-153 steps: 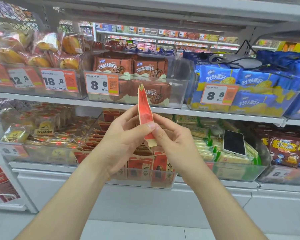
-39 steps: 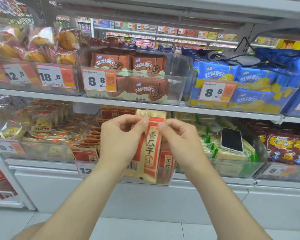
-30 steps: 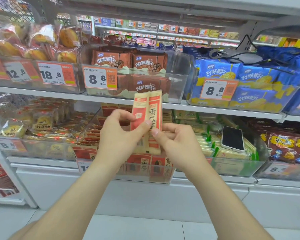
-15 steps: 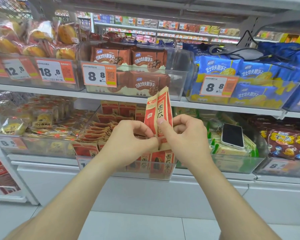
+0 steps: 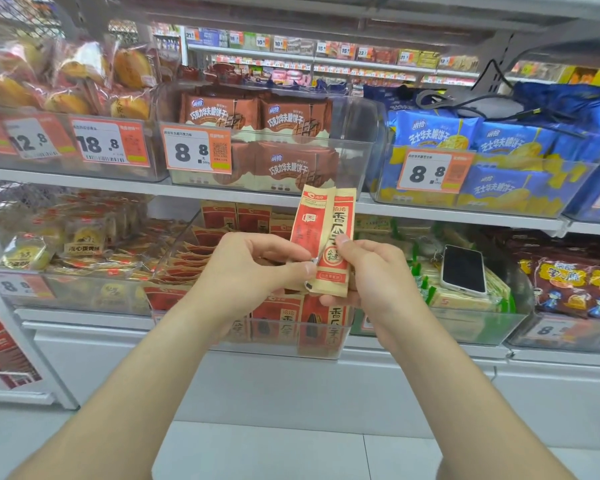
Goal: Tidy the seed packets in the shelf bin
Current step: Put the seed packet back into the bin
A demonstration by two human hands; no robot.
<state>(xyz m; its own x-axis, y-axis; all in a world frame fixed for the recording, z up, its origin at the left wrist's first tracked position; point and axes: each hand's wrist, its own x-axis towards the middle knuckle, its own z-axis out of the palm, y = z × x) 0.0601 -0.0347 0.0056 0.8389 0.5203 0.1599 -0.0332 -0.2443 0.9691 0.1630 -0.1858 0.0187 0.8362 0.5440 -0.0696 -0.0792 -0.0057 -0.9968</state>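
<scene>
Both my hands hold a red and tan seed packet [image 5: 326,233] upright in front of the shelf, above the clear shelf bin [image 5: 312,344]. My left hand [image 5: 253,268] pinches its lower left edge. My right hand [image 5: 371,275] grips its lower right side with the thumb on the front. The packet is creased lengthwise, so its back panel shows on the left. In the bin lie several more red seed packets [image 5: 187,261], some flat at the left, some standing at the front [image 5: 284,320].
A phone [image 5: 463,268] lies on green-trimmed packs in the bin to the right. A bin of yellow pastry packs [image 5: 32,251] stands to the left. Above, the upper shelf carries brown biscuit bags [image 5: 291,168] and blue bags [image 5: 499,188] with price tags.
Over the last second the packet has stayed raised in both hands and turned a little, its front now facing me more. The hands have shifted slightly right.
</scene>
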